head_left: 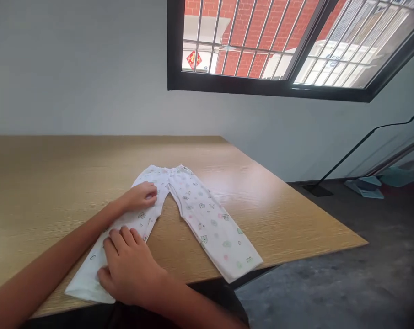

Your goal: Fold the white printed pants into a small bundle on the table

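White trousers (pixel 208 228) with small animal prints lie spread on the wooden table, waistband away from me and legs parted. On the upper part of the left-side leg rests my left hand (pixel 141 196), its fingers curled in and closed against the cloth. Nearer to me, my right hand (pixel 131 267) presses on the same leg, fingers bent and a little apart, thumb to the side. My hands and forearms cover much of this leg. The other leg reaches the table's front edge with its hem, untouched.
The wooden table (pixel 282 219) ends at a slanting right edge, with grey floor (pixel 330 283) beyond it. Behind stands a plain wall with a barred window (pixel 261 41). A black stand (pixel 351 155) and light blue items (pixel 364 187) are on the floor at right.
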Demonstrator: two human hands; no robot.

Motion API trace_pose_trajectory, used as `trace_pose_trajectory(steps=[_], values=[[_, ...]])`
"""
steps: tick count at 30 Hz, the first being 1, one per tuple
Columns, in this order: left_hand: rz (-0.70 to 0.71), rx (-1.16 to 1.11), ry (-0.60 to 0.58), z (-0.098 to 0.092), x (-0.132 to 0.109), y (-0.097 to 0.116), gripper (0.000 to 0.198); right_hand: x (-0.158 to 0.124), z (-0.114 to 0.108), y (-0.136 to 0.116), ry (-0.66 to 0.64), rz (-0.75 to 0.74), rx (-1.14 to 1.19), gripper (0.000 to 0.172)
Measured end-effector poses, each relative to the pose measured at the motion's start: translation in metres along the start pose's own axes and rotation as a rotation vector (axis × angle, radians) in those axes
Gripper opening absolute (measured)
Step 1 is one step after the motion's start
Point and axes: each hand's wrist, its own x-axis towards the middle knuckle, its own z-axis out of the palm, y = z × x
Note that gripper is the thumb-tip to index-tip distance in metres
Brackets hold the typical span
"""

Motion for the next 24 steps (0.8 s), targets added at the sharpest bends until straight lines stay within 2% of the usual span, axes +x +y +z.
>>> trace_pose_trajectory(steps=[2,4,9,12,15,18,20,22,24], values=[[0.024,0.048,-0.011,0.01,0.0,0.002,0.029,-0.001,0.011,-0.003,0.039,0.022,-0.005,0.051],[0.012,0.092,-0.016,0.016,0.009,-0.005,0.032,-0.008,0.012,-0.002,0.055,0.005,0.01,0.052],[-0.183,0.176,0.049,0.014,0.054,-0.047,0.034,-0.032,0.001,0.002,0.095,-0.084,0.039,0.044],[-0.275,0.199,0.086,0.012,0.077,-0.064,0.032,-0.048,0.003,0.004,0.121,-0.176,0.057,0.042],[-0.31,0.223,0.098,0.012,0.085,-0.067,0.03,-0.061,0.012,0.008,0.17,-0.25,0.058,0.042],[-0.347,0.255,0.1,0.013,0.082,-0.061,0.029,-0.069,0.016,0.01,0.254,-0.261,0.026,0.038],[-0.378,0.277,0.098,0.014,0.079,-0.057,0.03,-0.072,0.008,0.013,0.282,-0.301,0.014,0.035],[-0.405,0.297,0.095,0.015,0.076,-0.053,0.032,-0.078,-0.011,0.02,0.216,-0.355,0.081,0.03],[-0.424,0.315,0.094,0.014,0.076,-0.049,0.033,-0.089,-0.04,0.033,0.15,-0.266,0.209,0.021]])
